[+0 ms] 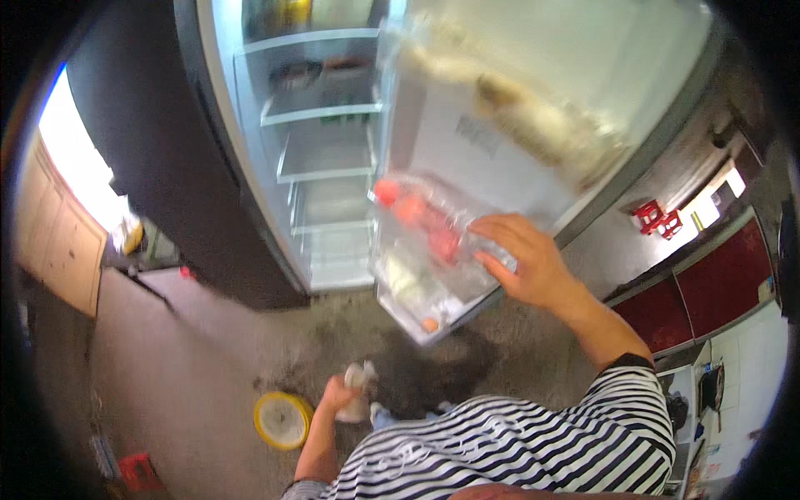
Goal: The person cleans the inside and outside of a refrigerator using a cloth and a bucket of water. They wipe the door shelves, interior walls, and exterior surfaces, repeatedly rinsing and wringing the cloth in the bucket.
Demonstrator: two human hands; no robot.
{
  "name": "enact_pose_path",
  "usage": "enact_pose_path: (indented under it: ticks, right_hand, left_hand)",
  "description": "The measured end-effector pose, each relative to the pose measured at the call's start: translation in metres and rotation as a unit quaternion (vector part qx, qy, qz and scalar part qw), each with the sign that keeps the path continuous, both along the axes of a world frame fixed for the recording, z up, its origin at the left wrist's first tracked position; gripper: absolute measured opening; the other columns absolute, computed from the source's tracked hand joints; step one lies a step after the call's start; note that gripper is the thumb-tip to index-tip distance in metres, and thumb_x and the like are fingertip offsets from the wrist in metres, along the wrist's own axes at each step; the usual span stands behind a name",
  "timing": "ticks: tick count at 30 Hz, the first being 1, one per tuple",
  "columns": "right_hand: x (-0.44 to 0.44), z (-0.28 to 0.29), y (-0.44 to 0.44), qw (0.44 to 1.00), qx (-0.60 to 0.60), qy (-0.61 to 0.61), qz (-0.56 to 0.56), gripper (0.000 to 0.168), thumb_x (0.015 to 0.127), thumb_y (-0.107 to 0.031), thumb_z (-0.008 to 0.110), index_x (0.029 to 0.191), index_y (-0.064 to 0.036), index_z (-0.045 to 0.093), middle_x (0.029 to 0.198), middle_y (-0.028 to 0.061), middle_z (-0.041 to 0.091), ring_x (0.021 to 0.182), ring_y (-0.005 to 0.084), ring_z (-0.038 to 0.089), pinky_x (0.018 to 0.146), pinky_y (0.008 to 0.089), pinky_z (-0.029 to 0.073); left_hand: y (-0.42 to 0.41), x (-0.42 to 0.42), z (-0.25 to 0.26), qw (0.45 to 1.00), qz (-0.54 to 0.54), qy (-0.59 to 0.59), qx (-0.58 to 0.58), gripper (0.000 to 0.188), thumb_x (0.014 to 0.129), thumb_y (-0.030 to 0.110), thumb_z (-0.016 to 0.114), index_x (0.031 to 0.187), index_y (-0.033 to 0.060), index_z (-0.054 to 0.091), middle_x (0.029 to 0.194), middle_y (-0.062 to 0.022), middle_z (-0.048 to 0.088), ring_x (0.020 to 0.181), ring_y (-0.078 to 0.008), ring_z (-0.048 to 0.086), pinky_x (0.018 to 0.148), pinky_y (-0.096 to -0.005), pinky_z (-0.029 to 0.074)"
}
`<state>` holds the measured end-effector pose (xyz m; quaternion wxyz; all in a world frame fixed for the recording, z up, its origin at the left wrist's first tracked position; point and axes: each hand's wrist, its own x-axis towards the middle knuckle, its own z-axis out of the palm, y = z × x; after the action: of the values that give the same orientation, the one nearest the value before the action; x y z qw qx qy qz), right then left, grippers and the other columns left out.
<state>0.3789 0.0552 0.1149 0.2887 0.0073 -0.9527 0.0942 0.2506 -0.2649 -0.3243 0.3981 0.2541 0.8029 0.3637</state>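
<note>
An upright fridge stands before me with its door [500, 169] swung out to the right. My right hand [531, 259] is at the clear door bin [484, 203], its fingers and thumb around the bin's outer edge. Inside that bin lie blurred red and orange items [425, 219]. In the bin below are a pale item in plastic [403, 275] and a small orange-brown round thing [430, 325]. Low over the floor, my left hand [340, 395] grips a whitish cloth or bag [356, 390], too blurred to name surely.
Left of the door are glass fridge shelves [331, 147], dark items on an upper one. Pale bagged items [525, 112] fill a higher door bin. On the floor stand a yellow-rimmed round container [282, 420] and a red plastic stool [139, 472]. Dark red cabinets [719, 300] are at right.
</note>
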Motion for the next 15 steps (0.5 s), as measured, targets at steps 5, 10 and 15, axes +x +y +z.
enact_pose_path:
  ticks: [5,10,15]
  right_hand:
    - [0.039,0.074,-0.015,0.991,0.108,0.077,0.021,0.032,0.072,-0.004,0.069,0.103,-0.006,0.064,0.098,0.0092,0.064,0.088,0.0270,0.062,0.076,0.0335,0.051]
    - [0.053,0.172,-0.009,0.972,0.215,0.093,-0.017,0.026,0.072,-0.002,0.066,0.098,-0.005,0.063,0.089,0.0091,0.063,0.081,0.0282,0.061,0.069,0.0372,0.051]
    - [0.028,0.229,0.015,0.960,0.271,-0.067,0.004,0.020,0.074,-0.003,0.061,0.094,-0.003,0.064,0.087,0.0133,0.064,0.082,0.0324,0.062,0.069,0.0415,0.050]
  left_hand:
    - [-0.015,-0.012,0.122,0.994,0.032,-0.103,0.013,0.037,0.066,0.019,0.070,0.098,0.0004,0.068,0.086,-0.0101,0.069,0.080,-0.0208,0.064,0.074,-0.0350,0.050]
    - [-0.002,-0.032,0.180,0.984,0.093,-0.142,0.060,0.031,0.068,0.012,0.068,0.095,-0.0024,0.068,0.085,-0.0061,0.067,0.076,-0.0172,0.062,0.071,-0.0319,0.050]
    - [0.020,-0.031,0.234,0.983,0.116,-0.103,0.097,0.030,0.068,0.010,0.068,0.095,-0.0029,0.067,0.082,-0.0054,0.066,0.073,-0.0163,0.061,0.069,-0.0308,0.049]
